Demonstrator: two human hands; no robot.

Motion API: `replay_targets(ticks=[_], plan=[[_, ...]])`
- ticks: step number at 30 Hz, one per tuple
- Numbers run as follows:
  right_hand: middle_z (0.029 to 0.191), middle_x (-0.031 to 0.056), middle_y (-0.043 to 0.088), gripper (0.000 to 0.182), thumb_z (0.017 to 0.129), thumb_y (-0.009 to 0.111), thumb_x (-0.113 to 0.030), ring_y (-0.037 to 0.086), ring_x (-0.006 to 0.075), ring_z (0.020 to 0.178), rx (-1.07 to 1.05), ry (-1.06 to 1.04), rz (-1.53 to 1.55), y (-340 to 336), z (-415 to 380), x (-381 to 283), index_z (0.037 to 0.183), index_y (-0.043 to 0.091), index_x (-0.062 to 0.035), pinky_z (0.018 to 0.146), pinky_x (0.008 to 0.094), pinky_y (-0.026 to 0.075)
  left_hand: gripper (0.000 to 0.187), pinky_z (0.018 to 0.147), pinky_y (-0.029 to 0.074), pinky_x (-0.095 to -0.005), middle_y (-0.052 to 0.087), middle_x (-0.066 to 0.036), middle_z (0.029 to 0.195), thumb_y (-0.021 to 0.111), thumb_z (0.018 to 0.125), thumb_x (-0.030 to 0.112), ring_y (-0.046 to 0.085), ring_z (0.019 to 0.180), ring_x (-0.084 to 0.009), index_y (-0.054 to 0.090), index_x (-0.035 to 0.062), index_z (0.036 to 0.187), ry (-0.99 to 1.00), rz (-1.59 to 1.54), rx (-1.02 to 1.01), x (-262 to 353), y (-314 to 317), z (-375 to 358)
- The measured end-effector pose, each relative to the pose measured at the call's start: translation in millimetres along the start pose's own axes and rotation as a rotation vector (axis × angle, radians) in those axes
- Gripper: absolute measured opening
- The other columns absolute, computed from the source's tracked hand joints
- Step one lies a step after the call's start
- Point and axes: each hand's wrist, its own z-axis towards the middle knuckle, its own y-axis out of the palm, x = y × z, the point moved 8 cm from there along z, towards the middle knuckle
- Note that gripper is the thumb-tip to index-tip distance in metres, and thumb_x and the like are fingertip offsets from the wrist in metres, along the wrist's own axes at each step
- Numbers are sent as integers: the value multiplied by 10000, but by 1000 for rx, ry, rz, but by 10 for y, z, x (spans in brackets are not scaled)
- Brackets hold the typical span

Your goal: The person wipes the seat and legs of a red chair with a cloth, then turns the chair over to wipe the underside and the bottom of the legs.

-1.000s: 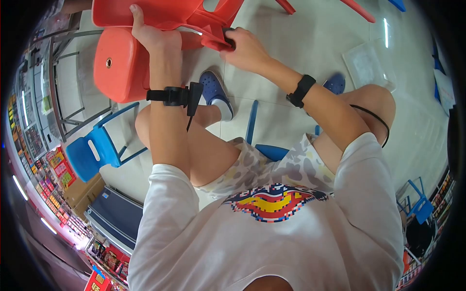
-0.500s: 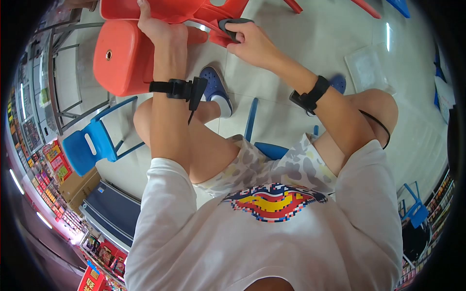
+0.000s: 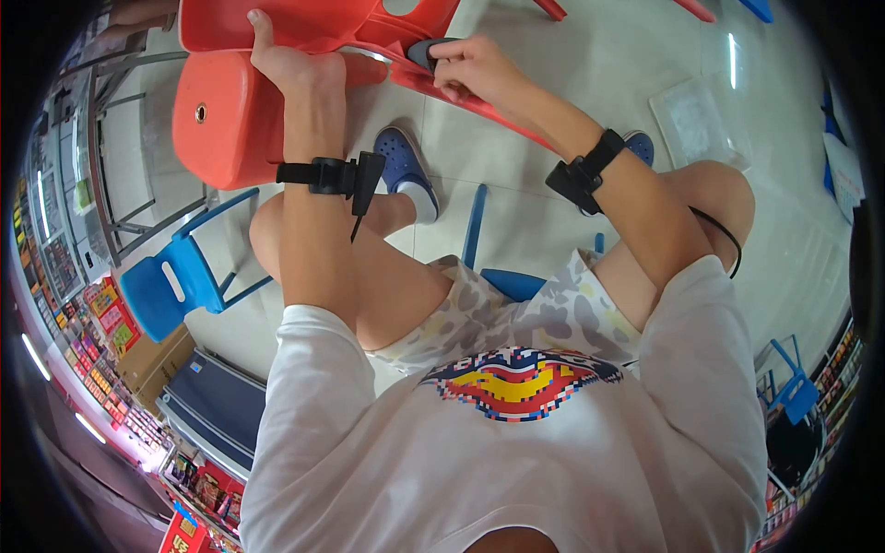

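A red plastic chair [image 3: 304, 23] lies on its side at the top of the view, one leg pointing down to the right. My left hand [image 3: 300, 74] grips its near edge, the thumb over the top and the other fingers hidden. In my right hand [image 3: 475, 72] is a dark grey cloth [image 3: 426, 52], partly covered by the fingers and pressed against the chair near the base of that leg. Just below my left hand stands a red stool [image 3: 212, 120] with a small metal-rimmed hole in its top.
A blue chair [image 3: 171, 286] stands at the left beside a metal frame rack [image 3: 97, 157]. Blue seat parts [image 3: 512, 284] show between my legs. A clear plastic sheet [image 3: 696, 124] lies on the floor at the right. Another person's hand [image 3: 138, 23] is at the top left.
The red chair has shifted and turned slightly, so a long leg now shows beneath my right forearm. My right hand and the cloth have moved a little left.
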Motion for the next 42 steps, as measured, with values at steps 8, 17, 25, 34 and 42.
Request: replay_targets(ticks=[8,17,25,34,42], plan=[[647,37,523,135,882,589,-69,451,112,471,-285,378,593,80,-12,143,999,618,-6,465,251,348,554,1112,420,-602,575,-96,1465,665,993,356,538,1328,-356,505,108,1462,11,17,46,26,127,-142],[934,98,683,485,886,585,-128,672,365,718,213,-332,-1190,-58,-248,-241,1347,620,-275,638,487,547,525,1109,421,-600,593,-85,1444,672,991,338,545,1317,-344,524,117,1445,12,35,93,-8,155,-211],[1021,58,660,568,851,641,-131,701,287,708,300,-478,-1160,-67,-298,-423,1367,595,-364,586,424,563,525,1133,402,-574,589,-69,1453,681,984,340,531,1335,-327,536,110,1434,-33,-30,120,-30,66,-129],[935,78,681,577,855,610,-76,682,320,672,248,-637,-1065,-47,-75,-454,1365,618,-345,625,394,549,550,1141,393,-567,565,-94,1477,673,988,366,507,1358,-351,519,99,1444,-31,5,67,-32,231,-277],[638,48,559,479,918,570,-49,536,132,596,-103,-78,-317,-44,-101,-453,1397,576,-33,600,327,450,534,1139,394,-568,573,-87,1472,660,997,360,511,1358,-335,522,94,1439,-27,-33,33,-53,127,-145]])
